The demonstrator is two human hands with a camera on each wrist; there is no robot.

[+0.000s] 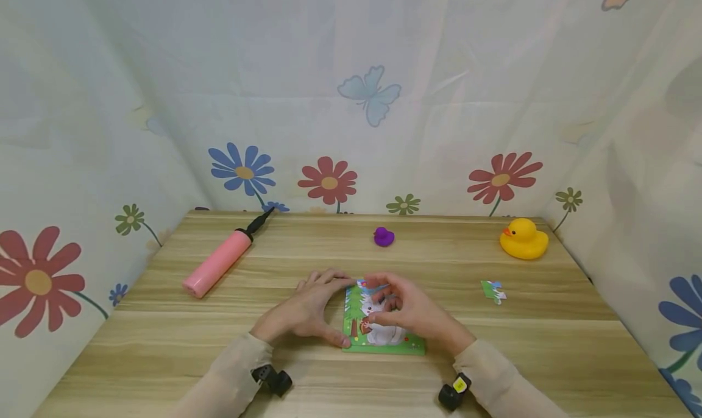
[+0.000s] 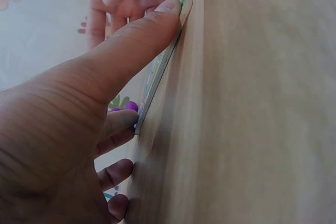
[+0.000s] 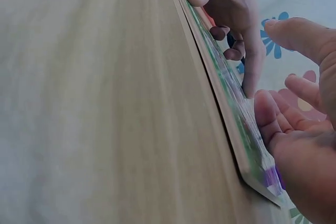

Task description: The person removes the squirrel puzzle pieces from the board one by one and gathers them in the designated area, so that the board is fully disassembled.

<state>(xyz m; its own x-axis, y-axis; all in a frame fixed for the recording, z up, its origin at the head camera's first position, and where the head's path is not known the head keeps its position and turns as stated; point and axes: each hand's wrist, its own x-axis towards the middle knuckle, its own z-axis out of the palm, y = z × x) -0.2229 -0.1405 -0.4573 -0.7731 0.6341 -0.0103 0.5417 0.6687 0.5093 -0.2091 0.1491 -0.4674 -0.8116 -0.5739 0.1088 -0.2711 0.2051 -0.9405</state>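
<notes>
Head: puzzle [image 1: 384, 336] lower centre, left hand [image 1: 309, 308] spread along its left side, right hand [image 1: 408, 305] above. Left wrist: that hand touches the edge — a shove could skid the puzzle. Right wrist: that hand apart, empty — brushing might unsettle it.

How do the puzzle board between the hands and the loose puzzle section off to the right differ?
Size: the puzzle board is much larger than the loose puzzle section.
Outline: the puzzle board shows a straight near edge; the loose puzzle section has a jagged right side.
Contact: the left hand touches the puzzle board, while neither hand touches the loose puzzle section.
Shared: both carry printed artwork with green in it.
</notes>
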